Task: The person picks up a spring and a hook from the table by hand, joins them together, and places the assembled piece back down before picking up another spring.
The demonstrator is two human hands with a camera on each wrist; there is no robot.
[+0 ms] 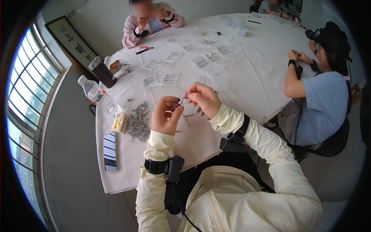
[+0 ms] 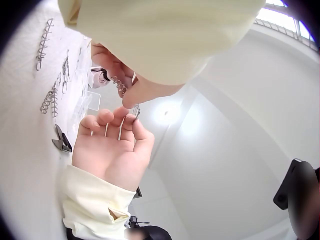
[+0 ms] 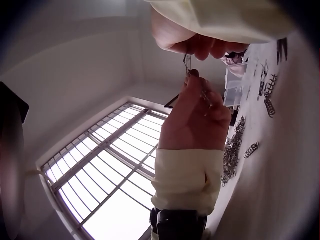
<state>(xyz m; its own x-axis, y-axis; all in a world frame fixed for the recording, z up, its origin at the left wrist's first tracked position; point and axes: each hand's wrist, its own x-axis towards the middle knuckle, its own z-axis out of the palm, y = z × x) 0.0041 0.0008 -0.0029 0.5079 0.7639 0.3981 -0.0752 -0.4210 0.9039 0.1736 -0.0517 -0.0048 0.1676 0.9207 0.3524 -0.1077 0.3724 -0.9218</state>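
My left hand (image 1: 166, 114) and right hand (image 1: 205, 101) meet fingertip to fingertip above the table's near part. The left holds a coiled wire spring (image 2: 118, 85), its turns showing between the curled fingers in the left wrist view. With thumb and forefinger, my right hand (image 2: 110, 150) pinches a small, thin metal piece (image 2: 137, 111); its exact kind I cannot tell. In the right wrist view a thin wire loop (image 3: 186, 61) spans the two hands' fingertips. A heap of wire springs (image 1: 139, 123) lies left of my left hand.
Loose springs (image 2: 51, 102) and a dark-jawed cutting tool (image 2: 62, 140) lie below the hands. A phone (image 1: 110, 152), tissue pack (image 1: 119, 123), water bottle (image 1: 96, 94) and dark tumbler (image 1: 102, 72) line the left edge. Clear plastic boxes (image 1: 170, 79) and red-handled pliers (image 1: 144, 50) lie farther off. Other people sit around.
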